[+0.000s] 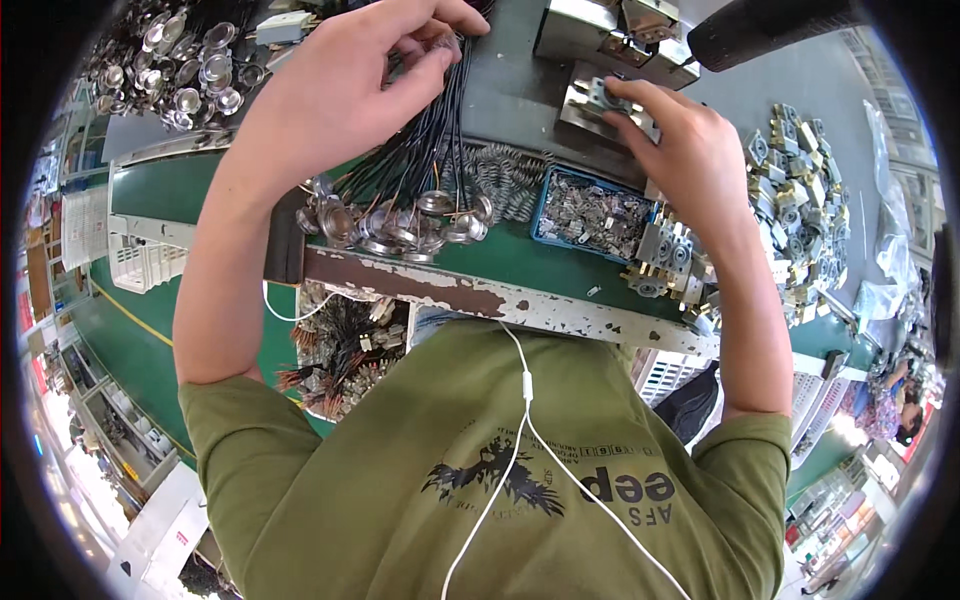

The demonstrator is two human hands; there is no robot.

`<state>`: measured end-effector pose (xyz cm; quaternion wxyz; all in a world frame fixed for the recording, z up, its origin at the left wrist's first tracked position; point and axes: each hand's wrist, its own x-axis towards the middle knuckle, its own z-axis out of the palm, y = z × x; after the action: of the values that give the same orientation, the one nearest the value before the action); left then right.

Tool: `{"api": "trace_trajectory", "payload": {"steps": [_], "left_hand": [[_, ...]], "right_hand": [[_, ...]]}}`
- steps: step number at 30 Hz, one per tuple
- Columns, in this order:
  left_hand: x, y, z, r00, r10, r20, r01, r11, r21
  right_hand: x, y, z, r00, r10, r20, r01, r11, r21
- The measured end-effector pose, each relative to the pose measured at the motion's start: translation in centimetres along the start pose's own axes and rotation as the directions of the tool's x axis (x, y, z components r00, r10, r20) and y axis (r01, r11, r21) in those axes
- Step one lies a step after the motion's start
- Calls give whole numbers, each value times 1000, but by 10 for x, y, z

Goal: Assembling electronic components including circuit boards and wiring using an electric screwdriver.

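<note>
My left hand [385,75] is above a bundle of black wires [440,140], its thumb and fingers curled together. Between their tips is a small shiny bit I cannot make out. The wires end in round metal caps [400,225] near the bench's front edge. My right hand [690,140] has its thumb and forefinger closed on a small grey part with brass terminals [598,98]. That part sits on a metal block [578,122] in front of a steel bench fixture [610,40].
A blue tray [545,225] holds many small metal pieces, with loose coil springs [505,175] beside it. Grey parts [800,200] are heaped on the right. More round caps [190,70] lie at far left. A black tube [770,32] reaches in at upper right.
</note>
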<state>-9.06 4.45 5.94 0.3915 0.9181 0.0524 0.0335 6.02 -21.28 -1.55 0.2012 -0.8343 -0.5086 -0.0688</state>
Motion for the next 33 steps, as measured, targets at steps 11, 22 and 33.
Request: {"api": "trace_trajectory", "payload": {"steps": [11, 22, 33], "left_hand": [[-12, -15, 5, 944, 199, 263, -253, 949, 189], [-28, 9, 17, 903, -27, 428, -268, 743, 613], [-21, 5, 0, 886, -65, 459, -228, 800, 554]], "right_hand": [[-4, 6, 0, 996, -77, -37, 75, 996, -56], [19, -90, 43, 896, 42, 443, -319, 755, 573], [23, -74, 38, 855, -9, 518, -452, 474, 755]]}}
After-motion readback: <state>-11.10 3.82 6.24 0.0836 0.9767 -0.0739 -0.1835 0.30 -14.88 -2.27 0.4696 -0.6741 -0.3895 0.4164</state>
